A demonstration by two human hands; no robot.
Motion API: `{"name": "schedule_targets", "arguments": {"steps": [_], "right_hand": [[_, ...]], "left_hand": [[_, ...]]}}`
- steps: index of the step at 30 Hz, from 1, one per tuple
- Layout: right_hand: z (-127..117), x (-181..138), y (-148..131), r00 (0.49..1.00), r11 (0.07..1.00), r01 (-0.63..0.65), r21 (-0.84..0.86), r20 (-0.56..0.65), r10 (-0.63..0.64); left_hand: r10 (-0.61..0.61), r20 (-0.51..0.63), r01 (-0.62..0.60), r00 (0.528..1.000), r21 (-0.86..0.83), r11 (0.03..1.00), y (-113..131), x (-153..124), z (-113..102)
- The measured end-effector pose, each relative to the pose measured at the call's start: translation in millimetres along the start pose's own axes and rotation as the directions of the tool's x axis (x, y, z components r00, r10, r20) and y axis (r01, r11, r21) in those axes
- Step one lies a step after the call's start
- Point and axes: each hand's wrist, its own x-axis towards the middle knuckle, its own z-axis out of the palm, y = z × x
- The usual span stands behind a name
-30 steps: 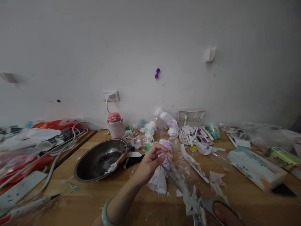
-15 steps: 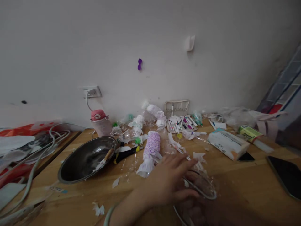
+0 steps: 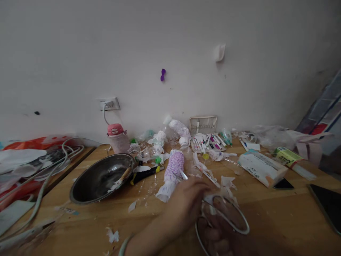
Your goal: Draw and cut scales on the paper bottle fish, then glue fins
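Observation:
My left hand (image 3: 186, 204) reaches across low in the middle, fingers curled on a pair of grey-handled scissors (image 3: 226, 215) near the pivot. A pale blade tip sticks out beyond its knuckles. My right hand (image 3: 214, 241) is dim and blurred at the bottom edge, with fingers showing through the scissor loops. Just beyond the left hand lies a bottle wrapped in purple-patterned paper (image 3: 173, 167), with torn white paper at its near end. A green bangle shows on my left wrist.
On the wooden table (image 3: 279, 217) a metal bowl (image 3: 102, 176) holds paste and a brush. Behind are a pink bottle (image 3: 117, 138), several markers (image 3: 207, 140) and plastic bottles. A tissue pack (image 3: 261, 167) and dark phone (image 3: 327, 202) lie right, cables (image 3: 45, 170) left.
My left hand let go of the purple-wrapped bottle, swung right and down, and closed on the scissors. The bottle now lies on the table. The view turned to the right.

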Motion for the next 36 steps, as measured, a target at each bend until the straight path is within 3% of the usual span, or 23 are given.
{"name": "schedule_targets", "arguments": {"steps": [1,2,3,4,6,9,12,15,18,23,26,30,33,36], "right_hand": [[3,0,3,1.0,0.997,0.025,0.067,0.005,-0.025],[4,-1,4,0.998,0.99,0.045,0.131,0.031,-0.05],[4,-1,4,0.995,0.981,0.059,0.186,0.062,-0.072],[3,-1,3,0.991,0.972,0.065,0.226,0.098,-0.089],[0,0,1,0.982,0.969,0.056,0.239,0.16,-0.096],[-4,3,1,0.982,0.971,0.056,0.23,0.165,-0.096],[-5,5,5,0.982,0.973,0.065,0.222,0.159,-0.102],[-4,5,6,0.986,0.975,0.06,0.216,0.14,-0.091],[-2,4,4,0.992,0.974,0.045,0.224,0.107,-0.07],[-7,4,1,0.991,0.977,0.011,0.214,0.126,-0.038],[-10,4,0,0.988,0.977,-0.014,0.214,0.153,-0.02],[-8,3,0,0.986,0.981,-0.051,0.188,0.165,0.02],[-9,1,2,0.982,0.985,-0.052,0.163,0.187,0.021],[-15,-1,4,0.974,0.986,-0.069,0.154,0.226,0.033]], "left_hand": [[-0.128,-0.133,0.114,0.983,-0.11,0.987,-4,-4,-6],[-0.277,-0.226,0.217,0.934,-0.256,0.942,-11,-11,-10],[-0.423,-0.248,0.299,0.871,-0.414,0.859,-19,-20,-11],[-0.548,-0.186,0.37,0.815,-0.561,0.74,-27,-30,-12],[-0.669,-0.094,0.372,0.737,-0.771,0.518,-43,-50,-10],[-0.639,-0.068,0.254,0.766,-0.881,0.398,-57,-68,-9],[-0.564,-0.076,0.189,0.822,-0.898,0.397,-61,-69,-13],[-0.612,-0.074,0.276,0.787,-0.845,0.458,-61,-65,-19],[-0.66,-0.169,0.326,0.732,-0.764,0.557,-62,-66,-24],[-0.569,-0.293,0.231,0.768,-0.702,0.674,-57,-67,-36],[-0.634,-0.267,0.268,0.725,-0.739,0.618,-51,-63,-44],[-0.711,-0.14,0.357,0.689,-0.788,0.501,-47,-58,-51],[-0.701,-0.083,0.39,0.708,-0.782,0.486,-51,-59,-51],[-0.653,-0.11,0.312,0.75,-0.811,0.495,-54,-62,-50]]}}
